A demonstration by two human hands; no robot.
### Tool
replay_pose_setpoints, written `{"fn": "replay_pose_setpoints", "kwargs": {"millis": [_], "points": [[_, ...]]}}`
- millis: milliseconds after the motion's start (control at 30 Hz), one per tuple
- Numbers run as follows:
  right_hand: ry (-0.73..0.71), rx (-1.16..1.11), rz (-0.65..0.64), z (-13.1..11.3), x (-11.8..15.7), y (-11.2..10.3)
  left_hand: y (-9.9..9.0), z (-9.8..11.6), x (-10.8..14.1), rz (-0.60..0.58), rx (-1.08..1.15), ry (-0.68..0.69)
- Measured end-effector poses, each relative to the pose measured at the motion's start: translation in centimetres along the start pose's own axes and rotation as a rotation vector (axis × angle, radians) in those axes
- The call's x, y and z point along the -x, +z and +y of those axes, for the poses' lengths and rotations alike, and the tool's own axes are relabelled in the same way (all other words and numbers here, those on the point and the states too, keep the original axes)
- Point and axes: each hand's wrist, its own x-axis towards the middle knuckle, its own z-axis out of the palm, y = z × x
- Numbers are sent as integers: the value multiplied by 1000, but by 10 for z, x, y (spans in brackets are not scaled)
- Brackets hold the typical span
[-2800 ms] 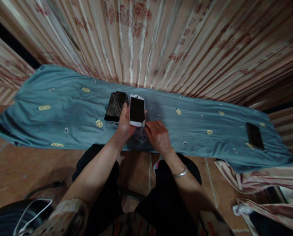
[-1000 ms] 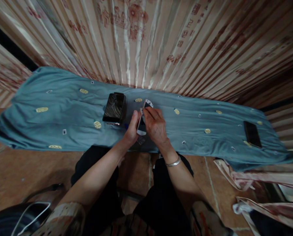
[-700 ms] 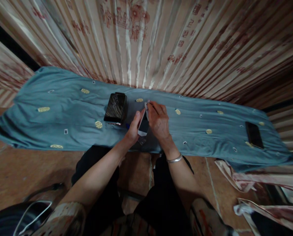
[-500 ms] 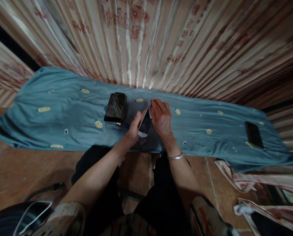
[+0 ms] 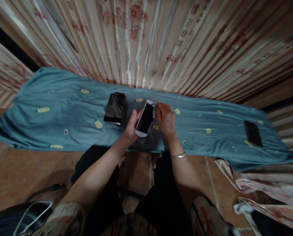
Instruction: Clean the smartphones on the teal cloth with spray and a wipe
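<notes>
Clear wrapper (image 5: pixel 141 141) on cloth (image 5: pixel 74 114), just below white phone (image 5: pixel 145 119); contents, if any, can't tell. L hand (image 5: pixel 131 127) has white phone gripped by its L side & lower part, thumb along L edge, rest of fingers mostly hidden behind. Phone's screen up, top end angled away & to R, bottom end near wrist side. R hand (image 5: pixel 166 118) pinches a pale scrap (image 5: pixel 154 110) btwn thumb & fingertips, right by phone's upper R edge; touching or not, can't tell.

Stack (image 5: pixel 115 108) of dark devices, glossy creased top, on cloth L of L hand, apart from it. Black phone (image 5: pixel 253 133) flat near cloth's far R end, well apart from hands. Open cloth btwn R hand & black phone, also L of stack. Cloth's near edge runs under forearms; far edge meets curtain (image 5: pixel 136 49).
</notes>
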Motion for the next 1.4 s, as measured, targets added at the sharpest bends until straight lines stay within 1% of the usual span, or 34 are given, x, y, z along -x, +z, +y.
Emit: {"fn": "replay_pose_setpoints", "kwargs": {"millis": [167,267,400,533,633,700,767,900,967,1133,1267,1400], "points": [[218,-145,-56,2,0,-2,1,4,0,22,48,-42],[317,-228,-53,-1,-1,-4,2,5,-1,15,59,-52],[366,-307,-41,-7,-2,-4,2,6,-1,8,58,-68],[379,-330,-47,-10,0,-4,1,8,-1,17,70,-77],[356,-304,-69,-11,4,-4,0,8,-2,27,72,-73],[310,-249,-73,-13,8,-3,-1,8,-3,33,67,-71],[225,-152,-61,-14,13,-2,-1,8,-3,35,63,-67],[9,42,-32,-20,19,-2,1,7,-3,30,79,-49],[-55,94,-17,-24,20,-2,3,8,-2,31,93,-47],[-93,113,-6,-28,21,-2,6,8,0,44,129,-74],[-99,89,-4,-26,19,-2,7,5,2,40,142,-96],[-115,81,34,-24,17,-1,9,1,4,49,131,-123]]}}
